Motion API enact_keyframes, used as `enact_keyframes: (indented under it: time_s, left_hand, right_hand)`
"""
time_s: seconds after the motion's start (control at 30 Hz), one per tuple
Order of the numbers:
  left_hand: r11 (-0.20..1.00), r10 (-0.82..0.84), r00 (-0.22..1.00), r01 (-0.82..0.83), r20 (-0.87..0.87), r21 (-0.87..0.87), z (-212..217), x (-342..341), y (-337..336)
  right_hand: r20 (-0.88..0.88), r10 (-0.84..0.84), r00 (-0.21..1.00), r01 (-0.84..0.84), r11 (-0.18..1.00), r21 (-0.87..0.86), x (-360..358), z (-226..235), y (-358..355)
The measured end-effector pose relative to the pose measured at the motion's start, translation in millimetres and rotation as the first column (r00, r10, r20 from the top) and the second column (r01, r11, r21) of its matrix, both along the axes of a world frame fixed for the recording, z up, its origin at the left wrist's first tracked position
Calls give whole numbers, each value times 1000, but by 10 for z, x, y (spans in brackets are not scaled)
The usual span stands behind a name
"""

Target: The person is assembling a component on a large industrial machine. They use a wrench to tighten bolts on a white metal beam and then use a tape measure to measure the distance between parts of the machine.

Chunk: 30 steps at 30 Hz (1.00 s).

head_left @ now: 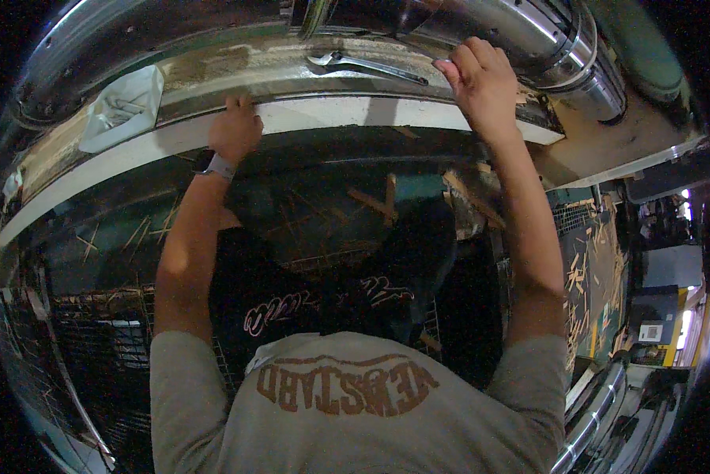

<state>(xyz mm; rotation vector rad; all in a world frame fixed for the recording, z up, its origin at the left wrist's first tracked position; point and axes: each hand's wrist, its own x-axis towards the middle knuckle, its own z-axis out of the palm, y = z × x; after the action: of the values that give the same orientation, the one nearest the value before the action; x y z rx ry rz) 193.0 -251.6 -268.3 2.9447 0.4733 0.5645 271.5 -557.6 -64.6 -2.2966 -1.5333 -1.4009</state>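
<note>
My left hand (236,130) rests at the white edge of a long ledge (315,113), fingers slightly apart and bent over it; nothing shows in it. A watch (215,164) is on that wrist. My right hand (483,85) is raised over the right part of the ledge, its fingers curled against the thumb. What they hold, if anything, is too small to make out. An adjustable wrench (371,68) lies on the ledge between my hands, its handle end close to my right hand. Left of my left hand stands a white plastic container (126,110) with metal pieces in it.
Large shiny metal rollers (529,35) run along the far side, just behind the ledge. Below it, wood strips (374,204) are scattered over dark surfaces and mesh. At the right are more wood scraps (580,276) and machine parts.
</note>
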Motion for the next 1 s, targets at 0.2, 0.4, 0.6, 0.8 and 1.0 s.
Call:
enact_keyframes:
  time_s: [0.2,0.4,0.6,0.8,1.0]
  left_hand:
    - [998,60,997,-62,-55,-22,82,-15,-47]
    - [999,15,1000,-14,-25,45,27,3,11]
    - [999,-18,1000,18,10,37,48,-39,5]
    - [999,-24,999,22,40,40,-69,44,42]
    - [999,-23,995,19,100,43,-118,0,46]
  right_hand:
    - [-48,-52,998,65,945,320,-23,-472,164]
    - [-269,-94,959,206,881,425,-292,-591,303]
    - [-316,-119,941,153,985,85,-379,-185,72]
    - [-544,14,839,-252,896,-365,-155,188,0]
    - [-718,-406,566,-394,631,-668,-111,728,277]
